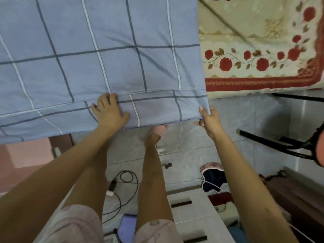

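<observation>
Head view: left fingers (105, 101) flat on checked quilt (122, 50), right fingers (201, 111) tight around corner (204, 102).

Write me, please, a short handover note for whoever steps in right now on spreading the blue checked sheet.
Left hand: lies fingers spread on the blue checked sheet, pressing near its front hem.
Right hand: pinches the sheet's near right corner.
Where things are: the sheet lies over the left part of the bed, and the floral cover shows bare to its right.
Done: the sheet is laid out, with its front hem hanging over the bed's edge.
Left: probably draw the pinched corner into place and smooth the creases in the middle.
</observation>
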Demonstrator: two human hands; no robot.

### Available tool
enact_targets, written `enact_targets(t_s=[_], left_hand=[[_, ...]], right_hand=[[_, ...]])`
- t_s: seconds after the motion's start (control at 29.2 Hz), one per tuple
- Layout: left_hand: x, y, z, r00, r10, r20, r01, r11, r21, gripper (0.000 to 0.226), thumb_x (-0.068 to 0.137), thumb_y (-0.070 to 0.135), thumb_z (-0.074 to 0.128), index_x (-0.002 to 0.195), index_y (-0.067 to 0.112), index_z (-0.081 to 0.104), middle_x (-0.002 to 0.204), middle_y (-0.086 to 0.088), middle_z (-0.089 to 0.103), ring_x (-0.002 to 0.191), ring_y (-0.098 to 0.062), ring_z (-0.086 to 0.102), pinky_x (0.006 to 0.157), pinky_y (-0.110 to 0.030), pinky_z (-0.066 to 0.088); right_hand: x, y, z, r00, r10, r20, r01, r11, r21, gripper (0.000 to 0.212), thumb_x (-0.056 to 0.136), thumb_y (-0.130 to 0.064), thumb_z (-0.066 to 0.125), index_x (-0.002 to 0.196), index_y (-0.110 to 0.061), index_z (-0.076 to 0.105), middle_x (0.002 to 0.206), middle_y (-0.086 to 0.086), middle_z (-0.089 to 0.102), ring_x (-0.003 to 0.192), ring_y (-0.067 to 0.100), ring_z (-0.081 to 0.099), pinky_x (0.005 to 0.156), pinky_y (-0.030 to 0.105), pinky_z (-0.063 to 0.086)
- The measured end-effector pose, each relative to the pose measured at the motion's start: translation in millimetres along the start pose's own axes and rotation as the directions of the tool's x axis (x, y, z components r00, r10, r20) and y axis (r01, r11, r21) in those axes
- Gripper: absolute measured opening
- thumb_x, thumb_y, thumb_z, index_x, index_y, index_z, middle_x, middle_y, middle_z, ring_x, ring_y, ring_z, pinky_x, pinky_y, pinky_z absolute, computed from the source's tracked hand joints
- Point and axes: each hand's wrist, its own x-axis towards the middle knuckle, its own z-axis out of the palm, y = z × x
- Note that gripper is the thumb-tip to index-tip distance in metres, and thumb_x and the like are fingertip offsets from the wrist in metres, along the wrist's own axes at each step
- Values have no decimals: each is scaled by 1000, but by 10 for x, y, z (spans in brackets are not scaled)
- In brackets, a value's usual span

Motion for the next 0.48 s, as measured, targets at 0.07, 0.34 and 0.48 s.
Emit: enact_targets(t_s=[0.07,0.34,0.48], left_hand=[[-160,65,90,978,209,-7,-209,977,51,87,61,49,68,130,6,37,134,-24,36,129,-32,26,107,-59,7],[-410,544,327,840,538,-73,-519,835,183,43,58,-2,69,96,5,50,101,-19,50,87,-33,47,75,-43,42],[-418,637,280,849,528,-3,-527,848,53,31,54,-8,76,76,2,56,76,-18,58,65,-34,58,45,-28,39]], right_hand=[[-39,-30,-55,1000,0,-25,0,1000,3,17,100,-22,48,107,-6,50,43,-9,48,34,5,38,53,23,55],[-90,-159,-124,1000,18,-18,-17,999,40,10,96,-18,54,91,-10,54,36,-6,40,29,5,31,52,23,55],[-79,-167,-170,1000,-18,-10,18,1000,-1,10,96,-19,55,96,-8,55,37,-8,44,32,4,34,51,22,52]])
